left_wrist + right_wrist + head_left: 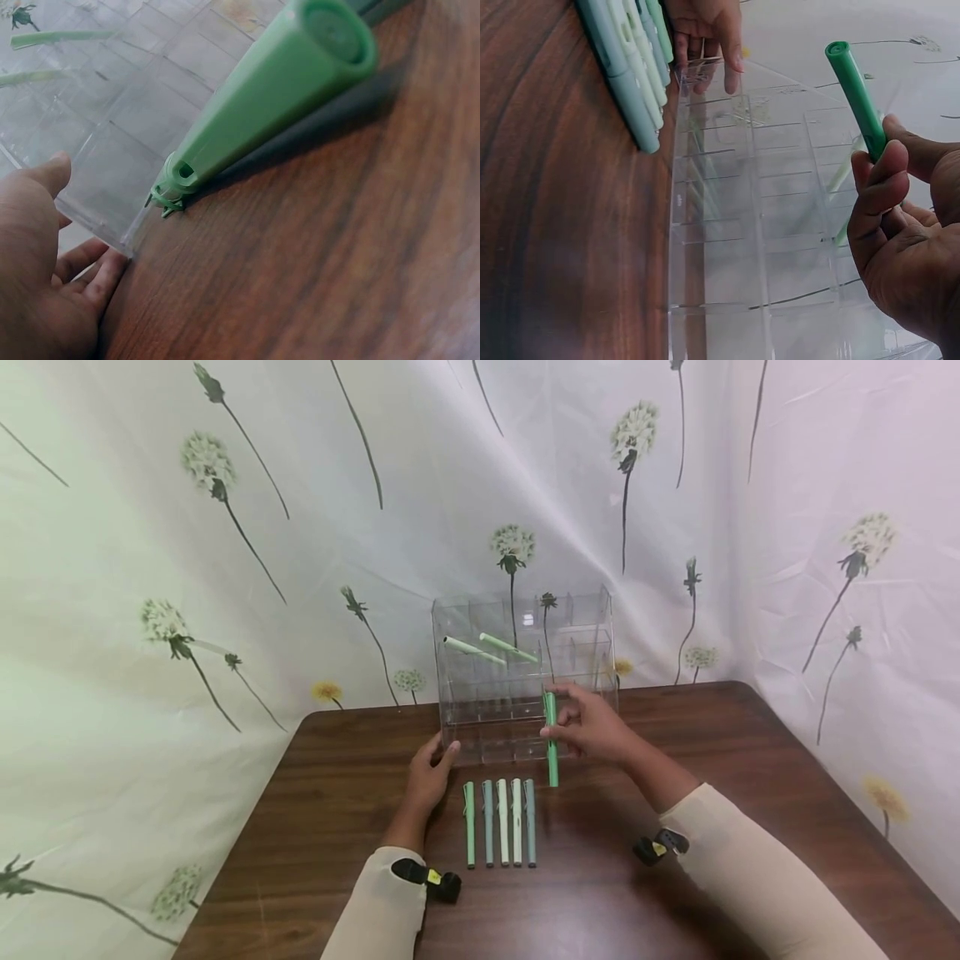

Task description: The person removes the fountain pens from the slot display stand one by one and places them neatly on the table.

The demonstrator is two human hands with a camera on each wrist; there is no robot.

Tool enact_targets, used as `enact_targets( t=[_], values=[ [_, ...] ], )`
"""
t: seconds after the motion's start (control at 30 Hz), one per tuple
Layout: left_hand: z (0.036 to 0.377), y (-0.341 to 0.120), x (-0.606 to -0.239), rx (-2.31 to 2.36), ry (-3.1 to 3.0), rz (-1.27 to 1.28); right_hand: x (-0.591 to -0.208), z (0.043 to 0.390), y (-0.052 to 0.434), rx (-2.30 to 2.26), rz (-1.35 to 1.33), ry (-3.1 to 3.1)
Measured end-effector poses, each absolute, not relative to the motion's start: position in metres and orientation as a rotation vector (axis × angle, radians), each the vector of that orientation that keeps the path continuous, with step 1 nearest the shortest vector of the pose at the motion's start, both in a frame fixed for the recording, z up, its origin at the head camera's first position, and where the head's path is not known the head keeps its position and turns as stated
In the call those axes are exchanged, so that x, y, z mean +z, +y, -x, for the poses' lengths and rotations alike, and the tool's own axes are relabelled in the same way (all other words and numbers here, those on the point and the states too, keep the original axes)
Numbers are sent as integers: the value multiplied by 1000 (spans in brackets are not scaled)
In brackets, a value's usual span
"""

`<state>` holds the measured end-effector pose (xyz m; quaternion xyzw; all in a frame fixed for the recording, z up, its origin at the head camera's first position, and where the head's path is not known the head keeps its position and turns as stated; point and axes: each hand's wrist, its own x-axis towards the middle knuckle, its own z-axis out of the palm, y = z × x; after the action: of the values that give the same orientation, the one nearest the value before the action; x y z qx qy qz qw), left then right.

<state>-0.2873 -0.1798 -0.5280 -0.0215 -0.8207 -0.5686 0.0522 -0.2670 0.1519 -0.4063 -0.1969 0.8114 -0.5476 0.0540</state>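
A clear acrylic organiser [525, 693] with many compartments stands at the back of the wooden table [315, 827]. Two pale green pens [491, 648] lie in its upper slots. My right hand [592, 727] pinches a green pen [552, 739] upright in front of the organiser; that same green pen [855, 94] shows in the right wrist view. My left hand [429, 775] rests against the organiser's lower left corner [127, 236], thumb on its front. Several pens [500, 822] in green and blue-grey tones lie side by side on the table between my hands.
A floral cloth [187, 568] hangs behind and to both sides of the table. In the left wrist view one green pen [262, 97] lies close to the camera, its clip end next to the organiser's edge.
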Motion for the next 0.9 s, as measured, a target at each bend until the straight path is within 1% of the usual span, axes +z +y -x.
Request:
enact_targets(
  t=[0.67,0.9],
  values=[
    [289,-179,-528,-1723,-2496,69,-438,243,154,-1682,499,2348],
    [289,-178,-527,-1729,-2482,77,-450,239,154,-1605,492,2391]
  ],
)
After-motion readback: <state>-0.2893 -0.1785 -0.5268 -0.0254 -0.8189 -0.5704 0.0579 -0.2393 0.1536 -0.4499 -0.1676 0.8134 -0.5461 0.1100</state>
